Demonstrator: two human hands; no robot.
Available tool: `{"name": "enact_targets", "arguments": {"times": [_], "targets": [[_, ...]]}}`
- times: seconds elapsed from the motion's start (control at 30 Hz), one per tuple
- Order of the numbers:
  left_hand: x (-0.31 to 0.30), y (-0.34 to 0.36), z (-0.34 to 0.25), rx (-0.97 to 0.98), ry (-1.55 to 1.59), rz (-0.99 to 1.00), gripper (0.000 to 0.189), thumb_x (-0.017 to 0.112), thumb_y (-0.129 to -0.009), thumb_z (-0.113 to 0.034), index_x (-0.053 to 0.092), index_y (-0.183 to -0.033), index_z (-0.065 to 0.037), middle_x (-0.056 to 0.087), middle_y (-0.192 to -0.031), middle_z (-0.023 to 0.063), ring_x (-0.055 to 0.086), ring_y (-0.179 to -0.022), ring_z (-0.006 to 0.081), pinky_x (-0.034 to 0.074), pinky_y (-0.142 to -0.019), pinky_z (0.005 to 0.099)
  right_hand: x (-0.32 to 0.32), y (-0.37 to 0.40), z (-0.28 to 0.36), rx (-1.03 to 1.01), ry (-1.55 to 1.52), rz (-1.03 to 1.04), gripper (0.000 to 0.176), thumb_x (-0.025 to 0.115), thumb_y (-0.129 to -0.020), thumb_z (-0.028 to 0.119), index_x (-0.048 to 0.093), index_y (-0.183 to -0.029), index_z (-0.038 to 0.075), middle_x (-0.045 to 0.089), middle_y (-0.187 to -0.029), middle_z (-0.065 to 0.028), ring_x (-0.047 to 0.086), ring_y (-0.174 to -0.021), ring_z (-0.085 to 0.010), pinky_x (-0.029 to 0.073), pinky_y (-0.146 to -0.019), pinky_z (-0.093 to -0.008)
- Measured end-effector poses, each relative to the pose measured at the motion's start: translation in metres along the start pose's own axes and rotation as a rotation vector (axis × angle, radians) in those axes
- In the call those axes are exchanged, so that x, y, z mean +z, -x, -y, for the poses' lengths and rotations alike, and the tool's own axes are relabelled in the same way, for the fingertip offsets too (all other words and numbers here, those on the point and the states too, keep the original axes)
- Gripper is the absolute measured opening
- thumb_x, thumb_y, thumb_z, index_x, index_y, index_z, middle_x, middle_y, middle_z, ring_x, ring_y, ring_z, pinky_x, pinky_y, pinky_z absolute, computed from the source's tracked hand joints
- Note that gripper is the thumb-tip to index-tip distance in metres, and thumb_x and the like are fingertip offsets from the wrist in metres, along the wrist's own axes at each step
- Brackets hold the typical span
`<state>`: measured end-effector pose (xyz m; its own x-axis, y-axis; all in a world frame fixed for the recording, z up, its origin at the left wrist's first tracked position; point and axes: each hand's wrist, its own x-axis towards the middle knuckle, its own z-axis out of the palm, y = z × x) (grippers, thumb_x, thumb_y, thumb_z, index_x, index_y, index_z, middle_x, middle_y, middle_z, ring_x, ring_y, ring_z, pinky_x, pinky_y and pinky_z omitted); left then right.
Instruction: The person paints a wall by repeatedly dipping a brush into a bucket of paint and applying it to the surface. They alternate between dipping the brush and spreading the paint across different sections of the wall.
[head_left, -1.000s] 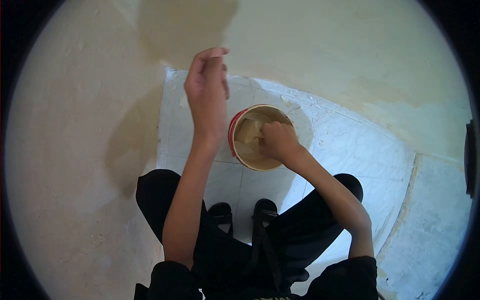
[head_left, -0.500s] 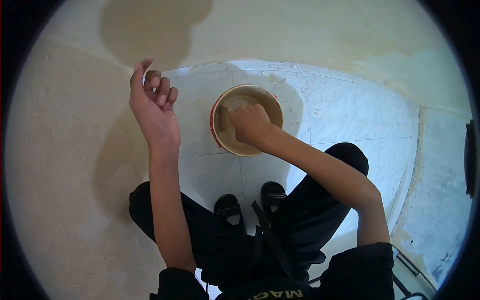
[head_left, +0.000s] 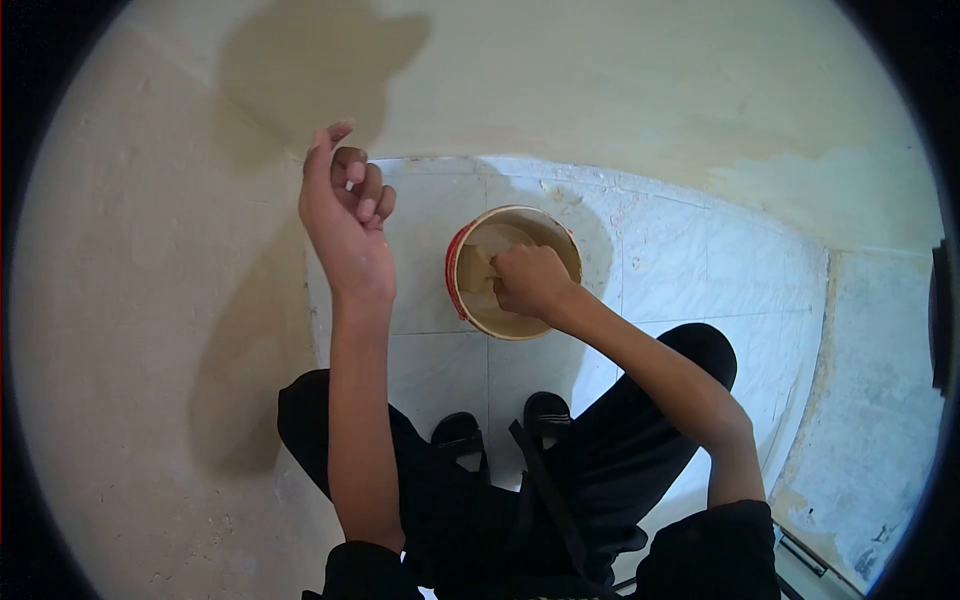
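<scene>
A round bucket with a red outer side and a pale rim stands on the tiled floor, with something beige and smooth inside. My right hand is inside its mouth, fingers closed round a flat, light brown tool that is partly hidden. To the left of the bucket, my left hand is raised with the palm turned up. Its fingers are loosely curled and apart, and nothing is in them.
White marbled tiles cover the floor. Beige walls rise at the left and beyond the bucket. My sandalled feet are below the bucket, between my knees. A dark object is at the right edge.
The bucket and both hands appear lower and further right in the view, as do the floor and wall edges. My right hand remains in the bucket.
</scene>
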<state>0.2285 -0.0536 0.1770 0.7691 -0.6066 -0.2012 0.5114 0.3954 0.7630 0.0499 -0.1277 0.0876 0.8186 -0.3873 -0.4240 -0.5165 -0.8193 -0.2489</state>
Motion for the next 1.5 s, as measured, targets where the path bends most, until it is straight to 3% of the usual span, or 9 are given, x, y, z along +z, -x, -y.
{"name": "enact_targets", "arguments": {"times": [0.3,0.6,0.87,1.0,1.1,1.17,1.27,1.37,1.5], "targets": [[0.006,0.0,-0.004,0.014,0.008,0.026,0.027,0.046,-0.093,-0.031,0.052,-0.102,-0.006,0.037,-0.064,-0.0057,0.027,-0.049,0.0034,0.022,-0.045,0.0197,0.009,0.003,-0.002,0.067,0.011,0.008,0.011,0.06,-0.065,0.014,0.064,-0.071,0.005,0.064,-0.077,-0.0146,0.064,-0.072,-0.0282,0.052,-0.062,-0.0402],[0.003,0.003,-0.012,0.032,0.026,-0.002,0.027,0.048,-0.092,-0.031,0.051,-0.102,-0.007,0.038,-0.065,-0.0046,0.028,-0.049,0.0038,0.022,-0.044,0.0197,0.013,-0.006,-0.007,-0.091,0.009,-0.046,0.013,0.059,-0.066,0.015,0.064,-0.07,0.004,0.063,-0.071,-0.0163,0.063,-0.068,-0.0306,0.051,-0.062,-0.0406],[0.018,-0.001,0.001,0.04,0.054,0.001,0.026,0.046,-0.093,-0.031,0.052,-0.1,-0.006,0.039,-0.065,-0.0051,0.029,-0.049,0.0033,0.022,-0.044,0.0198,-0.031,0.015,-0.033,-0.138,-0.034,-0.046,0.027,0.061,-0.07,0.021,0.067,-0.093,0.007,0.064,-0.072,-0.0162,0.062,-0.07,-0.0324,0.05,-0.065,-0.042],[0.029,-0.002,0.008,0.05,0.033,-0.011,0.027,0.045,-0.093,-0.032,0.052,-0.097,-0.006,0.037,-0.064,-0.0049,0.028,-0.048,0.0034,0.022,-0.044,0.0202,-0.068,0.032,-0.048,-0.171,-0.085,-0.006,0.027,0.062,-0.07,0.024,0.066,-0.086,0.003,0.063,-0.074,-0.018,0.062,-0.073,-0.033,0.051,-0.067,-0.0411],[0.03,-0.001,0.012,0.025,-0.056,-0.025,0.028,0.043,-0.093,-0.032,0.053,-0.095,-0.006,0.036,-0.064,-0.0045,0.026,-0.048,0.004,0.021,-0.045,0.0212,-0.082,0.043,-0.064,-0.204,-0.196,0.001,0.03,0.061,-0.075,0.025,0.067,-0.095,0.003,0.061,-0.068,-0.0181,0.062,-0.067,-0.0311,0.049,-0.062,-0.0397],[0.028,-0.001,0.013,0.023,-0.058,-0.028,0.027,0.045,-0.093,-0.032,0.052,-0.097,-0.006,0.036,-0.064,-0.005,0.026,-0.048,0.0036,0.022,-0.045,0.0204,-0.1,0.05,-0.067,-0.057,-0.45,0.185,0.025,0.059,-0.083,0.023,0.068,-0.098,0.005,0.057,-0.057,-0.0071,0.05,-0.051,-0.0164,0.039,-0.051,-0.0311],[0.028,-0.002,0.015,0.008,-0.058,-0.028,0.027,0.046,-0.093,-0.032,0.052,-0.099,-0.007,0.037,-0.064,-0.0055,0.026,-0.049,0.0031,0.022,-0.044,0.0196,-0.1,0.054,-0.081,-0.041,-0.534,0.224,0.024,0.057,-0.087,0.024,0.07,-0.088,0.004,0.044,-0.05,0.001,0.033,-0.047,-0.0087,0.027,-0.045,-0.0265],[0.03,-0.003,0.016,0.007,-0.04,-0.024,0.026,0.046,-0.093,-0.033,0.052,-0.099,-0.008,0.036,-0.064,-0.0054,0.026,-0.048,0.0032,0.022,-0.044,0.0197,-0.104,0.058,-0.089,0.042,-0.818,0.412,0.027,0.055,-0.088,0.025,0.07,-0.081,0.004,0.035,-0.048,0.0043,0.026,-0.044,-0.0077,0.022,-0.042,-0.0259],[0.038,-0.001,0.018,0.014,-0.03,-0.027,0.026,0.046,-0.093,-0.033,0.052,-0.098,-0.008,0.036,-0.064,-0.0052,0.026,-0.048,0.0034,0.022,-0.044,0.0198,-0.104,0.06,-0.097,0.05,-0.886,0.449,0.032,0.053,-0.089,0.027,0.067,-0.072,0.004,0.028,-0.048,0.0057,0.024,-0.043,-0.0061,0.02,-0.041,-0.0251]]}}
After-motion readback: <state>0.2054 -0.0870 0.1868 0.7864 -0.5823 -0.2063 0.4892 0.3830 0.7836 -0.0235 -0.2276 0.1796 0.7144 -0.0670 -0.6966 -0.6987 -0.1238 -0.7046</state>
